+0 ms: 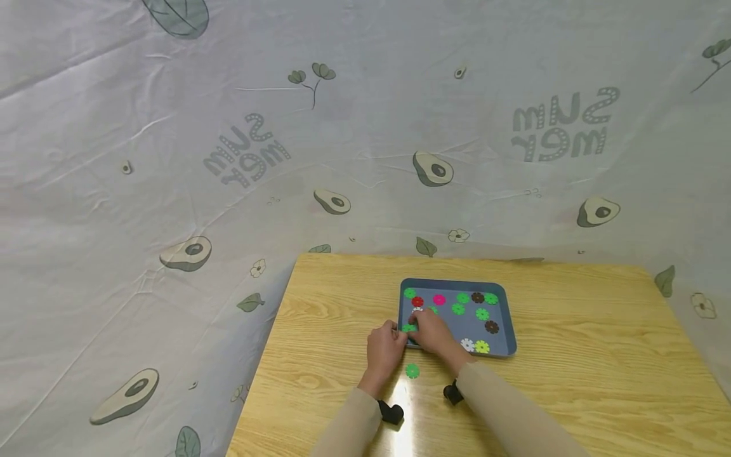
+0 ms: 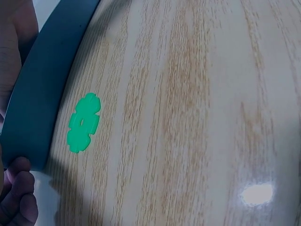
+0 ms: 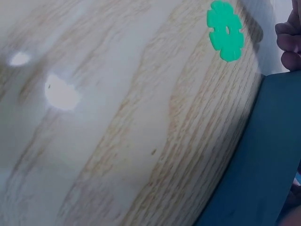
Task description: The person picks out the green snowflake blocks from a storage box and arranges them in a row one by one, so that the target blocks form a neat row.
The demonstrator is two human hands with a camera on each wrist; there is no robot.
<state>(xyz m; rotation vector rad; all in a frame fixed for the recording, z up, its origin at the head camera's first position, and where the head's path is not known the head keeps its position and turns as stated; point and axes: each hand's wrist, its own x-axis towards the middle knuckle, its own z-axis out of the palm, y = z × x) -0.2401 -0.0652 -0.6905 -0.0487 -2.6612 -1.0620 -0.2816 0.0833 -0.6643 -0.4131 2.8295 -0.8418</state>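
Over the front left corner of a blue-grey tray [image 1: 502, 327], my two hands meet. My left hand [image 1: 385, 349] is at that corner with its fingers curled; whether it grips the rim or a piece is hidden. Reaching inside the tray, my right hand [image 1: 433, 331] has bent fingers that appear to pinch a green notched flower disc [image 1: 408, 328] between the hands. Another green disc [image 1: 412, 370] lies flat on the table before the tray; the left wrist view shows this green disc [image 2: 83, 123] close to the tray's outer wall [image 2: 40, 94].
Several flower discs lie spread in the tray, among them a red disc [image 1: 417, 301], a pink disc [image 1: 438, 299], a brown disc [image 1: 492, 327], a white disc [image 1: 467, 344] and a yellow disc [image 1: 482, 346]. The wooden table [image 1: 571, 355] meets a printed cloth [image 1: 371, 158] behind.
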